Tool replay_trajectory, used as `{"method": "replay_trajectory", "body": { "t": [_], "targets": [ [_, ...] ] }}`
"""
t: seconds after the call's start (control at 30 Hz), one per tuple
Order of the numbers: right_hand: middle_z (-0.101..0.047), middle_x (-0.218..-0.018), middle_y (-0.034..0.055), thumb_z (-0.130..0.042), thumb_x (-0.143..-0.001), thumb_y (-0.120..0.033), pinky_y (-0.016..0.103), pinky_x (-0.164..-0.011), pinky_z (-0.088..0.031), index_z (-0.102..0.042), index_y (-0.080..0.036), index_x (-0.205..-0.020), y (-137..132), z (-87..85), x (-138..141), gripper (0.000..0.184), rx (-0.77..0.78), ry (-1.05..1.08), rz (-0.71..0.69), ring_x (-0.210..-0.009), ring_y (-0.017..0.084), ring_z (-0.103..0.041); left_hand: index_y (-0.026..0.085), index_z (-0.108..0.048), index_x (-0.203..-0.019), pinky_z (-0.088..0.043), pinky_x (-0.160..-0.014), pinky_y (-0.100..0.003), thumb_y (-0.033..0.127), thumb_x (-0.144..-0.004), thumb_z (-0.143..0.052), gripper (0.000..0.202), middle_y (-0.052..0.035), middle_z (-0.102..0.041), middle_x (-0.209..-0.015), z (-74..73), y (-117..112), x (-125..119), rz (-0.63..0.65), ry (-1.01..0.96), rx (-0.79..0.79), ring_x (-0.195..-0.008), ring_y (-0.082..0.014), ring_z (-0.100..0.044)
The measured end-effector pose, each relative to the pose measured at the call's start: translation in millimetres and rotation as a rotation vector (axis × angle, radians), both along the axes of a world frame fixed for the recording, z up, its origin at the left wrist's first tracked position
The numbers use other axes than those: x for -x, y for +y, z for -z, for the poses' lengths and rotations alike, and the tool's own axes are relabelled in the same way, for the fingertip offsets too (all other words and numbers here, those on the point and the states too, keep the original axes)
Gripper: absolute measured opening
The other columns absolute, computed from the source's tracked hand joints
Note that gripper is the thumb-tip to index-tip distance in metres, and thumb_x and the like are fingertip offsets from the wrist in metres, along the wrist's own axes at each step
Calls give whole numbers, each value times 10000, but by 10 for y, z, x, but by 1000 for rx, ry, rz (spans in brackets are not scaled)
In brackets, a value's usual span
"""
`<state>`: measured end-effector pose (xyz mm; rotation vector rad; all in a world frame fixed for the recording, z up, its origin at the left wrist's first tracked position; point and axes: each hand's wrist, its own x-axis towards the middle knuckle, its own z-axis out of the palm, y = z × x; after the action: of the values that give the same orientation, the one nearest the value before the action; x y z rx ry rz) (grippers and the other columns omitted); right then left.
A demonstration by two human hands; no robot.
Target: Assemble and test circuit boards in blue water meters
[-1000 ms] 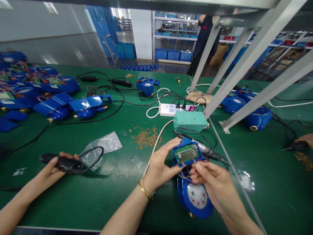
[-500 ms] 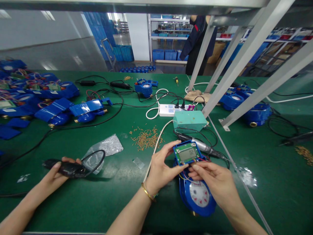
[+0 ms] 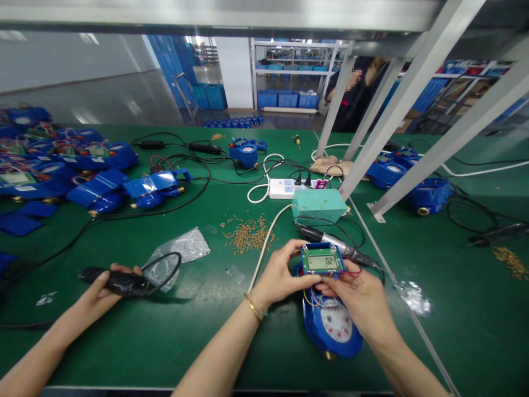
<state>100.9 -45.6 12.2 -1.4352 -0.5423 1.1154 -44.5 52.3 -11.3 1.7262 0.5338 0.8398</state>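
A blue water meter (image 3: 333, 325) with a white dial lies on the green table (image 3: 206, 331) in front of me. Just above it I hold a blue display module (image 3: 322, 260) whose green board and LCD face up, joined to the meter by coloured wires. My left hand (image 3: 279, 278), with a gold bracelet at the wrist, pinches the module's left side. My right hand (image 3: 359, 300) grips its lower right edge by the wires. At the far left another person's hand (image 3: 99, 289) holds a black corded tool (image 3: 119, 282).
A pile of small brass screws (image 3: 248, 232), a plastic bag (image 3: 182, 248), an electric screwdriver (image 3: 330, 240), a teal box (image 3: 318, 205) and a power strip (image 3: 287, 187) lie behind. Several blue meters (image 3: 99, 187) crowd the left. Slanted metal struts (image 3: 413, 82) rise at right. A person (image 3: 363, 88) stands beyond.
The display module has come down and towards me, closer over the meter, with both hands still on it. The other person's hand with the black tool has barely moved.
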Motion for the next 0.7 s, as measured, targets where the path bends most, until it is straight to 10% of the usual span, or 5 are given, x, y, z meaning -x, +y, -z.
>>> {"method": "replay_trajectory", "body": {
  "t": [0.2,0.7],
  "targets": [
    [-758,-769,67,-922,-531,-412,303,-572,-630,-754,-186,-873,-32,44,18,443,-42,-79,-31,-601,231,-719,188,-590,-1100,-525,-748,-301,458,-558,-907,684,-34,-683,-968,-83,20,-34,-60,145,-98,-847,-214,-657],
    [-749,-767,103,-814,-643,-589,325,-645,-637,-738,-154,-855,-140,55,24,491,-101,-339,-84,-679,257,-732,182,-672,-1061,-481,-861,-288,379,-587,-905,564,-37,-709,-1027,-73,-39,-61,-133,-20,-4,-951,-217,-662]
  ]
}}
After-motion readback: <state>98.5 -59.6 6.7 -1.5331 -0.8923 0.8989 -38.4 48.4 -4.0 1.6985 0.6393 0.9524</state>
